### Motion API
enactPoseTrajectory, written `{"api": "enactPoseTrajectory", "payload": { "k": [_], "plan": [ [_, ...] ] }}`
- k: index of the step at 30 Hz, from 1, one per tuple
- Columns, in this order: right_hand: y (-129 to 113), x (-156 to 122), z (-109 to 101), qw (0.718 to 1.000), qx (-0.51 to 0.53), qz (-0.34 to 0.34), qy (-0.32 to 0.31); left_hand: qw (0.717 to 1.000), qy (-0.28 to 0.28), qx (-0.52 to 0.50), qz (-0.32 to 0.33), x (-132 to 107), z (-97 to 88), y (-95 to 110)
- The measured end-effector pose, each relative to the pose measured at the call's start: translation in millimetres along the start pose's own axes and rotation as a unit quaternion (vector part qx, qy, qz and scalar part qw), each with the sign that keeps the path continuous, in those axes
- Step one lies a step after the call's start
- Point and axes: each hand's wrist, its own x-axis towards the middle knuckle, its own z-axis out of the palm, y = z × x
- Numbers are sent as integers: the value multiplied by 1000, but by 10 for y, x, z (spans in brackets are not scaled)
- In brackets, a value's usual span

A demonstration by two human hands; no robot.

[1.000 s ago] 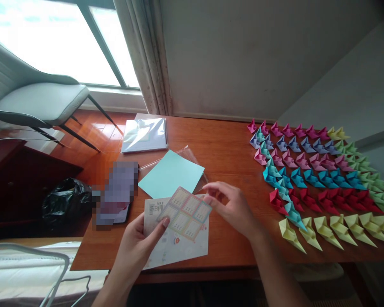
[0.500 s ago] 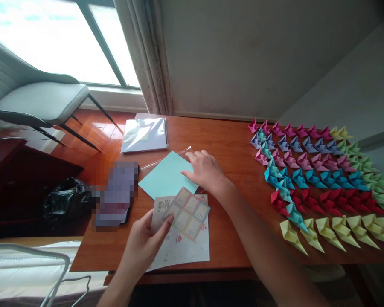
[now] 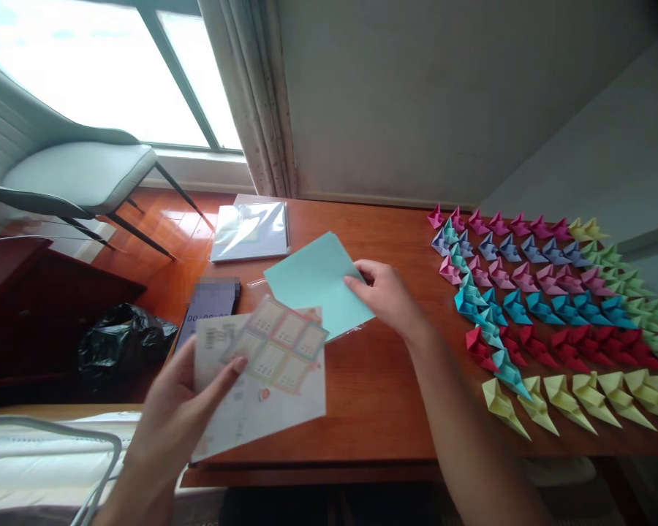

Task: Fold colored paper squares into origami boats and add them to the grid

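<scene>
My left hand is closed on a white printed sheet, its thumb also pressing a smaller sticker sheet with coloured label frames. In my right hand, thumb and fingers pinch the right edge of light turquoise paper, tilted up from the table. More than one layer shows at its upper corner. The printed sheet overlaps the turquoise paper's lower left part. Part of a clear plastic sleeve peeks out from beneath the turquoise paper.
Rows of folded paper boats in several colours cover the right of the wooden table. A wrapped paper pack lies at the back left, with a phone nearer me. A black bag and a chair stand left.
My right hand has taken hold of the turquoise paper and lifted it, turning it rightward. My left hand has moved left with the printed sheets, now partly covering the phone.
</scene>
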Motion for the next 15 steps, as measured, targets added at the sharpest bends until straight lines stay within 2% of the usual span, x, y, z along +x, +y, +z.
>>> {"api": "enactPoseTrajectory", "payload": {
  "k": [3, 5, 9, 15],
  "plan": [
    [205, -111, -126, 997, 44, 26, 66, 995, 95, 32, 20, 264, -331, 142],
    [341, -192, -163, 992, 69, 41, 94, 991, 123, 52, 19, 446, -502, 203],
    [522, -339, -149, 986, 104, 60, 119, 993, 73, 91, -11, 715, -660, 255],
    [565, -457, -107, 983, 121, 70, 122, 993, 15, 107, -43, 939, -672, 331]
  ]
}}
